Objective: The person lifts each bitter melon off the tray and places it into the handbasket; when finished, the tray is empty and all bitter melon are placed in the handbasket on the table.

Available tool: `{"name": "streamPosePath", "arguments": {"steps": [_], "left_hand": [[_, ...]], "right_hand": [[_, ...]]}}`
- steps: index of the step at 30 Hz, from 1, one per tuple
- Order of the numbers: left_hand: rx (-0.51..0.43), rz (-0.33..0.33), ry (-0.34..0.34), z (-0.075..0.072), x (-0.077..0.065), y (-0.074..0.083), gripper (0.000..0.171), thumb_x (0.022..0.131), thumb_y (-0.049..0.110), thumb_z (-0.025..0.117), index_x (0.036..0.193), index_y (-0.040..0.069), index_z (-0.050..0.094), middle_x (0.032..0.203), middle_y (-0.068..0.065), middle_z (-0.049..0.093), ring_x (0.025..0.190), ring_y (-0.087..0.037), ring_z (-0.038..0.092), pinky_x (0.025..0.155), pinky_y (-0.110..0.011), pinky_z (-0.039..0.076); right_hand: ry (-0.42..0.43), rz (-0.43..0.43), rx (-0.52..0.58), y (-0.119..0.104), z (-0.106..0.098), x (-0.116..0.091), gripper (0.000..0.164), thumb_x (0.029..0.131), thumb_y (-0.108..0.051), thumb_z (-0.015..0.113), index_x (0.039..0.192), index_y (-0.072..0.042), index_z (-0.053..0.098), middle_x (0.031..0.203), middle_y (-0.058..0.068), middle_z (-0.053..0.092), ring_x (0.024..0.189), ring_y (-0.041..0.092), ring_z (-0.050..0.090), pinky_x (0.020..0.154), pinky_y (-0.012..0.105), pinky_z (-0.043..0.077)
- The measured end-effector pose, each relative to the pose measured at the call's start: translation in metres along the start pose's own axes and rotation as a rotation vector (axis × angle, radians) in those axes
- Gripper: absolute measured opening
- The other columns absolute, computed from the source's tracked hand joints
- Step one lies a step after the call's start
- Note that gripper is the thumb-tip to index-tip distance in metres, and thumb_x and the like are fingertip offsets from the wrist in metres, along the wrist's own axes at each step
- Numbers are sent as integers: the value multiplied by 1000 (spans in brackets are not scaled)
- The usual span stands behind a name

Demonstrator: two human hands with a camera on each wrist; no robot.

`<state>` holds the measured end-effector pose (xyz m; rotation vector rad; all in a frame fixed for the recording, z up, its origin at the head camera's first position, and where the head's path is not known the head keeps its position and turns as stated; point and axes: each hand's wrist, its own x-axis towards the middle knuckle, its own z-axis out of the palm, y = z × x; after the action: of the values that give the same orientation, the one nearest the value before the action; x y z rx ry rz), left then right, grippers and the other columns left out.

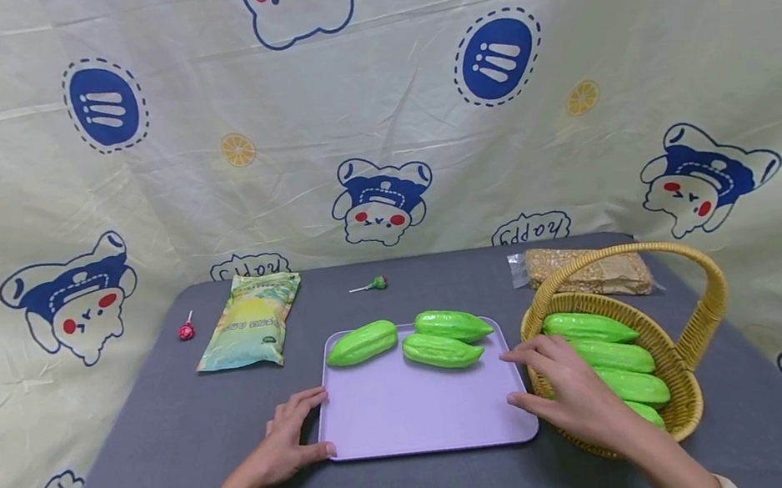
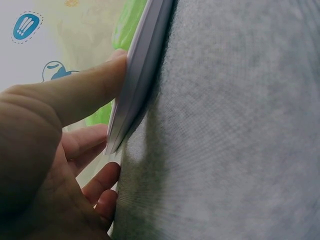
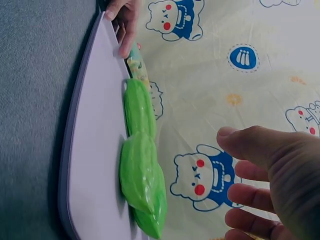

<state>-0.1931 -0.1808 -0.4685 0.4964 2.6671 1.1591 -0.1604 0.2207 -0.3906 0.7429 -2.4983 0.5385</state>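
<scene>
A light purple tray [image 1: 425, 420] lies on the table with three ridged green gourds on its far half: one gourd [image 1: 362, 343] at left, a second gourd [image 1: 453, 324] and a third gourd [image 1: 441, 350] side by side at right. My left hand [image 1: 284, 439] touches the tray's left edge, thumb and fingertips spread apart along it; the left wrist view shows the thumb [image 2: 95, 82] against the rim. Near the right edge hovers my right hand [image 1: 571, 386], its fingers relaxed and holding nothing. It partly covers a wicker basket [image 1: 688, 402] containing several similar gourds [image 1: 614, 356].
Behind the tray to the left lies a green-yellow packet [image 1: 251, 320], with a red lollipop [image 1: 186, 329] beside it. A green lollipop [image 1: 377, 283] lies at the back middle. Behind the basket's tall handle [image 1: 707, 306] sits a clear bag of grains [image 1: 592, 269].
</scene>
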Motion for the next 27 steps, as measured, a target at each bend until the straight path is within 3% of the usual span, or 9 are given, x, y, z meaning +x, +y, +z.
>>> {"name": "streamPosePath", "arguments": {"steps": [6, 17, 22, 27], "left_hand": [[22, 31, 10, -1, 0, 0, 74, 78, 37, 74, 140, 10, 42, 148, -10, 34, 129, -34, 29, 92, -46, 24], [19, 18, 7, 0, -1, 2, 74, 78, 36, 74, 140, 10, 42, 148, -9, 34, 129, -33, 29, 93, -49, 23], [25, 26, 12, -1, -1, 1, 74, 78, 36, 74, 140, 10, 42, 148, -10, 34, 129, -34, 29, 93, -50, 23], [14, 18, 6, -1, 0, 1, 74, 78, 36, 74, 140, 10, 42, 148, -10, 34, 129, -34, 28, 94, -51, 23]], "right_hand": [[-3, 5, 8, -7, 14, 9, 50, 69, -24, 82, 114, -11, 65, 105, 1, 60, 97, 15, 49, 78, 34, 41], [26, 16, -7, -12, 42, 24, 51, 68, -26, 83, 113, -8, 64, 104, 5, 61, 95, 19, 50, 78, 34, 40], [4, 73, 9, -15, 51, 31, 54, 70, -27, 82, 117, -8, 63, 107, 5, 61, 94, 19, 49, 76, 33, 40], [-15, 144, 17, -16, 59, 39, 57, 71, -27, 81, 120, -7, 61, 109, 8, 60, 101, 25, 49, 81, 39, 42]]}}
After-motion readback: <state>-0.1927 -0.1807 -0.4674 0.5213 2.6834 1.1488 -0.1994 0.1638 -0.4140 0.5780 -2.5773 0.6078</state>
